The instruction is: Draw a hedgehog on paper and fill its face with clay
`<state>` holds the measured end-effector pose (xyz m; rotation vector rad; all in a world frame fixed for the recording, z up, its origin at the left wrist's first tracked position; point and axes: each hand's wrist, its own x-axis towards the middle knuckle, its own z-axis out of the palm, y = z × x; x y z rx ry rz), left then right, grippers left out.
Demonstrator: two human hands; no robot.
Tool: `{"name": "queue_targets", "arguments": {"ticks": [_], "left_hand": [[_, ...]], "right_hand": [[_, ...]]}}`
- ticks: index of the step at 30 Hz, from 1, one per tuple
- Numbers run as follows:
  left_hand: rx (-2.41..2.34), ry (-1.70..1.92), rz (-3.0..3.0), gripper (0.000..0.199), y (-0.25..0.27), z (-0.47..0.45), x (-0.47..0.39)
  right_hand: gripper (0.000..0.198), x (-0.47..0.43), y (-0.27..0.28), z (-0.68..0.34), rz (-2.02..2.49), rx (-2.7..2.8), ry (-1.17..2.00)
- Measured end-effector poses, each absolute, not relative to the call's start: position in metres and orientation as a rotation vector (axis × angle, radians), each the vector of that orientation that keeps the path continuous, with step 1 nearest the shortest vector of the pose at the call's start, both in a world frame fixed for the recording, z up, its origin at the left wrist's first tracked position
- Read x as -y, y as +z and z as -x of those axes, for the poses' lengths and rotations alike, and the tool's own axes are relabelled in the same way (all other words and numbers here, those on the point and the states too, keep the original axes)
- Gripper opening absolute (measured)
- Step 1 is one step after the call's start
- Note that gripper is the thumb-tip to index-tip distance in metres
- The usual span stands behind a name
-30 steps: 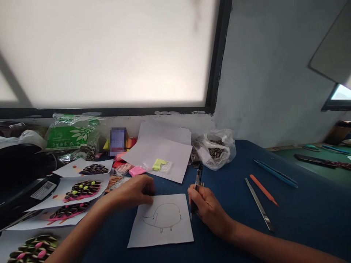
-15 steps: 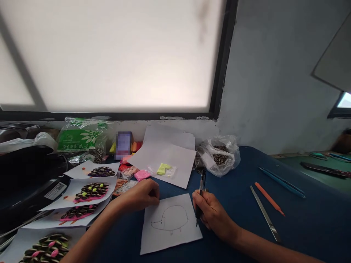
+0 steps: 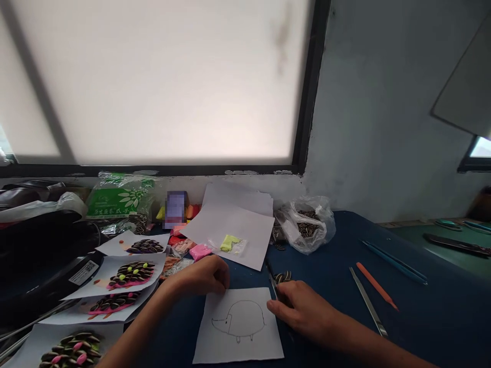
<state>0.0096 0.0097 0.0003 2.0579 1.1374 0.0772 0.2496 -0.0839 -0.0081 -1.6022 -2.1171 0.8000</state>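
Since half a second ago the right hand [image 3: 303, 312] has tipped the black pen [image 3: 271, 278] from upright to low and flat, its tip off the sheet, while the left hand [image 3: 205, 276] has kept its place at the paper's top corner; going left to right, finished white cards bearing hedgehogs built of striped sunflower seeds on pink clay [image 3: 128, 273] lie fanned at the left edge of the dark blue table [image 3: 422, 317]; behind them a green printed seed packet [image 3: 120, 197] leans against the wall; the left hand, fingers curled and pressing down, pins the small white square of paper with a pencilled hedgehog outline [image 3: 240, 327], which lies flat between both hands near the table's front edge; the right hand is closed loosely round the pen beside the sheet's right edge, with a few loose seeds [image 3: 283, 276] just beyond its knuckles; the drawing step looks finished, and I judge the next move calls for parting with the pen and fetching clay or seeds; a small clear bag holding yellow-green clay [image 3: 230, 243] rests on a larger white sheet [image 3: 233, 227]; further right a crumpled clear plastic bag [image 3: 307, 222] holds many striped seeds; a steel modelling tool [image 3: 368, 302] and an orange one [image 3: 376, 286] lie well apart on the right.
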Motion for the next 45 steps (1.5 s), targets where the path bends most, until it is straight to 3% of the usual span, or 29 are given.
{"name": "queue_targets", "arguments": {"ticks": [9, 19, 25, 37, 45], "left_hand": [[-1.129, 0.129, -2.025, 0.018, -0.003, -0.007, -0.008], [-1.381, 0.787, -2.188, 0.018, -0.032, -0.02, -0.014], [-1.493, 0.865, -2.264, 0.02, -0.049, -0.027, -0.009], [-1.492, 0.86, -2.272, 0.021, -0.05, -0.027, -0.008], [-1.584, 1.117, -2.02, 0.027, -0.057, -0.026, -0.015]], "right_hand": [[0.039, 0.095, 0.008, -0.254, 1.909, 2.413, 0.454], [0.042, 0.099, 0.014, -0.249, 1.985, 2.532, 0.252], [0.016, 0.08, 0.006, -0.252, 1.895, 2.358, 0.077], [0.021, 0.059, -0.001, -0.257, 1.792, 2.374, 0.002], [0.017, 0.073, 0.006, -0.233, 1.914, 2.523, 0.001]]}}
